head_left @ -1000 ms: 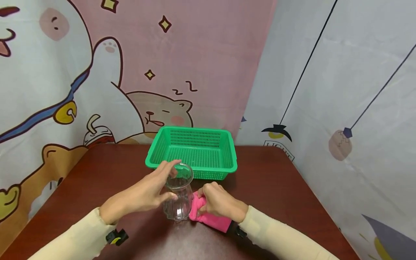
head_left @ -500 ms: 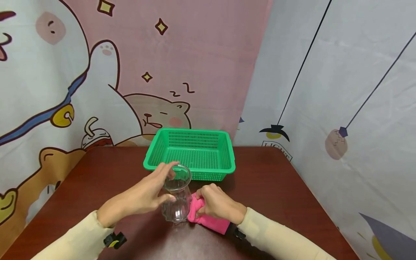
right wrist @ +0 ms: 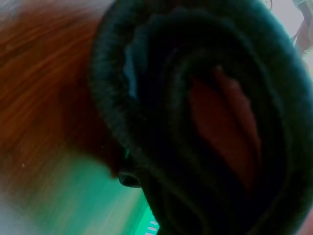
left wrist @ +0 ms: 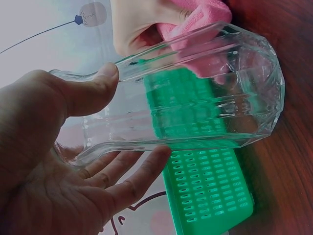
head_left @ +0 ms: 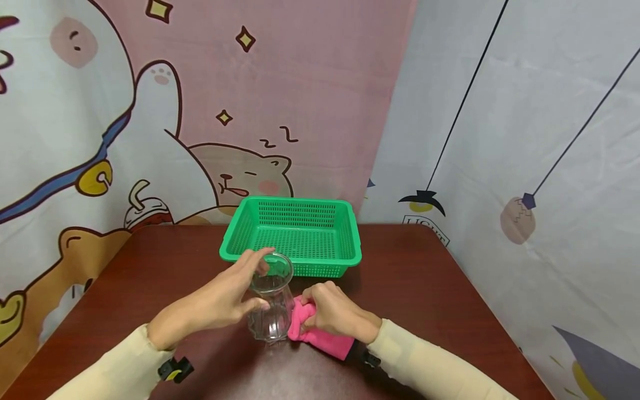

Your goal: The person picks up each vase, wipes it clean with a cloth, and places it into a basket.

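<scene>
A clear glass vase (head_left: 270, 322) with a flared rim and a faceted base stands in front of the green basket in the head view. My left hand (head_left: 219, 300) holds it near the neck, thumb on the near side and fingers across the rim and far side. In the left wrist view the vase (left wrist: 195, 105) looks empty. A pink cloth (head_left: 330, 341) is bunched in my right hand (head_left: 337, 314), whose curled fingers grip it against or right beside the vase's right side. Dark folded fabric (right wrist: 112, 93) covers most of the right wrist view, hiding that hand.
Behind the vase sits a green perforated plastic basket (head_left: 300, 268) with nothing visible in it. Everything rests on a reddish-brown wooden table (head_left: 415, 289). Cartoon-printed curtains (head_left: 325, 111) rise along its back and sides.
The head view has shifted slightly, moving the scene a little leftward. Hands, vase and cloth hold nearly the same places relative to one another.
</scene>
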The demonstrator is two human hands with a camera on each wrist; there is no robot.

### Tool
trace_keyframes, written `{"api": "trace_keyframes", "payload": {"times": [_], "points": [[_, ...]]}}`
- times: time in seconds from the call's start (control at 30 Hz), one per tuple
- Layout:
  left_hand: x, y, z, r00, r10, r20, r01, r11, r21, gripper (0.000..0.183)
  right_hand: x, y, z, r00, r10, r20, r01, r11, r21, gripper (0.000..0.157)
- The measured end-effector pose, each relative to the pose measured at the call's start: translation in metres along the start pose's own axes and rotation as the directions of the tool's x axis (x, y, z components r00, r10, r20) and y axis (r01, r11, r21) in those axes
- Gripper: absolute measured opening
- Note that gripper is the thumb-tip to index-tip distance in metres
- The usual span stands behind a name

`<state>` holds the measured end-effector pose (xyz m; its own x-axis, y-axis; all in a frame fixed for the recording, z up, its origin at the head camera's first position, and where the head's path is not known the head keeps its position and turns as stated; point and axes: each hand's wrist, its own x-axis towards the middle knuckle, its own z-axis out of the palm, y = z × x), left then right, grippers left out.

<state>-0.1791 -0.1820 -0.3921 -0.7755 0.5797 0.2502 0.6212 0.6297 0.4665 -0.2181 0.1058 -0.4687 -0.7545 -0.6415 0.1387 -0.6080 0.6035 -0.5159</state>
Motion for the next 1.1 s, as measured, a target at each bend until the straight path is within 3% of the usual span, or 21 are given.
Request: {"api": "trace_keyframes", "payload": {"times": [0.57, 1.1], "points": [[0.001, -0.002, 0.0, 1.0, -0.003, 0.009, 0.003, 1.0, 0.002, 0.103, 0.0, -0.007, -0.015, 0.995, -0.002, -0.095, 0.008, 0.998, 0.066, 0.032], [0.001, 0.0, -0.001, 1.0, -0.005, 0.015, 0.005, 1.0, -0.005, 0.102, 0.003, -0.022, -0.029, 0.965, -0.009, -0.262, 0.068, 0.974, 0.216, 0.03]]}}
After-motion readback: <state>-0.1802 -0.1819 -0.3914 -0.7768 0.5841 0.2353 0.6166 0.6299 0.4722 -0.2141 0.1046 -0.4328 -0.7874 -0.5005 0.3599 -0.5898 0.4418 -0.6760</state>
